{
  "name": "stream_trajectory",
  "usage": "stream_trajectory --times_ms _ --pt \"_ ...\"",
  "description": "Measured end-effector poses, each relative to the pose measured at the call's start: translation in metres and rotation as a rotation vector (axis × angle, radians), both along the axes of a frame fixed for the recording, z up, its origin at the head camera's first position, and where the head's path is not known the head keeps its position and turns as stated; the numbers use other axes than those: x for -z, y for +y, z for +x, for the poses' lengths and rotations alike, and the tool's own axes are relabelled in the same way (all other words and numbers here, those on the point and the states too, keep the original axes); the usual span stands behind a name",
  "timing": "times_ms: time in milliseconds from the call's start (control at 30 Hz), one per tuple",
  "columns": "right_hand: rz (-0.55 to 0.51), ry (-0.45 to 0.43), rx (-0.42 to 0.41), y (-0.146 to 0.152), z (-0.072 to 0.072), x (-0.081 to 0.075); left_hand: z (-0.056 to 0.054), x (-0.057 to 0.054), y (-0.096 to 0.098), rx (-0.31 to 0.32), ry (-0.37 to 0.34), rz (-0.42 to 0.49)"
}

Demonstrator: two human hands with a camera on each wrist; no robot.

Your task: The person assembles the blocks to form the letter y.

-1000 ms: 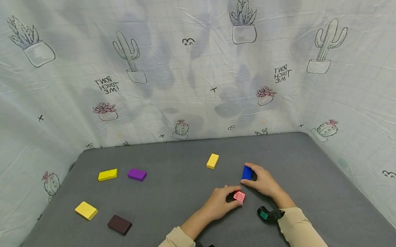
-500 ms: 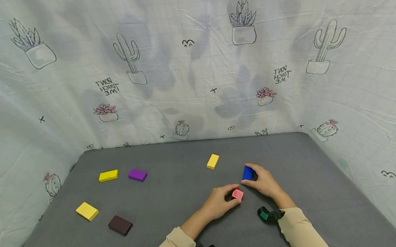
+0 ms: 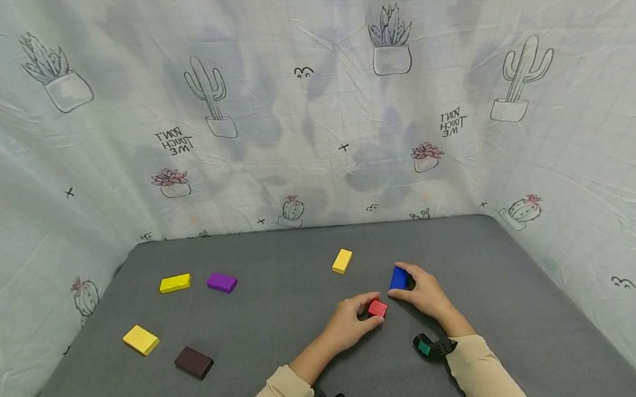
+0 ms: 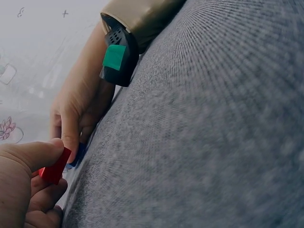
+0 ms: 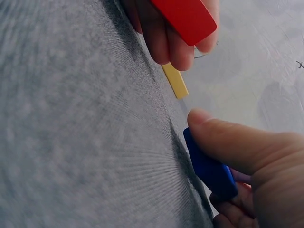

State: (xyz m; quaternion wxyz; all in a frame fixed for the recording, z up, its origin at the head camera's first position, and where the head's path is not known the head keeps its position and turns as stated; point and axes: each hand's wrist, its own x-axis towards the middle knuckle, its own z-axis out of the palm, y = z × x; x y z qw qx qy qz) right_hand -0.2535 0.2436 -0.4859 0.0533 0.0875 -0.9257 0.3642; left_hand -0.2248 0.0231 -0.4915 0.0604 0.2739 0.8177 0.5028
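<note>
My left hand (image 3: 347, 326) pinches a small red block (image 3: 377, 308) between thumb and fingers, right of the table's middle. In the left wrist view the red block (image 4: 55, 166) is tilted, its lower part against the curled fingers. Just beyond and to the right, my right hand (image 3: 425, 291) grips a blue block (image 3: 398, 278) by its two ends. The right wrist view has the blue block (image 5: 209, 166) close to the grey cloth, under the thumb, with the red block (image 5: 187, 19) apart from it. Part of the blue block is hidden by the fingers.
A yellow block (image 3: 342, 261) lies behind the hands. On the left side of the grey table (image 3: 271, 316) are a bright yellow block (image 3: 175, 283), a purple block (image 3: 222, 282), another yellow block (image 3: 141, 340) and a dark brown block (image 3: 194, 362). A patterned cloth (image 3: 264, 102) stands around the table.
My left hand has shifted slightly left and away from me with the red block, widening the gap to the blue one. The right hand has stayed almost still, still gripping the blue block.
</note>
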Motion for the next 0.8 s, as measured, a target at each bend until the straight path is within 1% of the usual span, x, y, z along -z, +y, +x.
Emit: stream_trajectory --times_ms 167,367,600,800 --pt "-0.012 -0.026 0.015 -0.002 0.001 0.000 0.000 0.001 -0.001 0.002 -0.024 0.014" --pt "-0.031 -0.051 0.027 -0.005 -0.001 -0.003 0.000 -0.002 -0.002 -0.008 -0.047 0.050" --pt "-0.052 -0.039 0.009 -0.010 0.000 -0.007 0.004 -0.007 -0.006 -0.045 -0.037 0.029" --pt "-0.048 -0.034 -0.005 -0.014 0.002 -0.009 0.007 -0.010 -0.011 -0.072 -0.027 0.028"
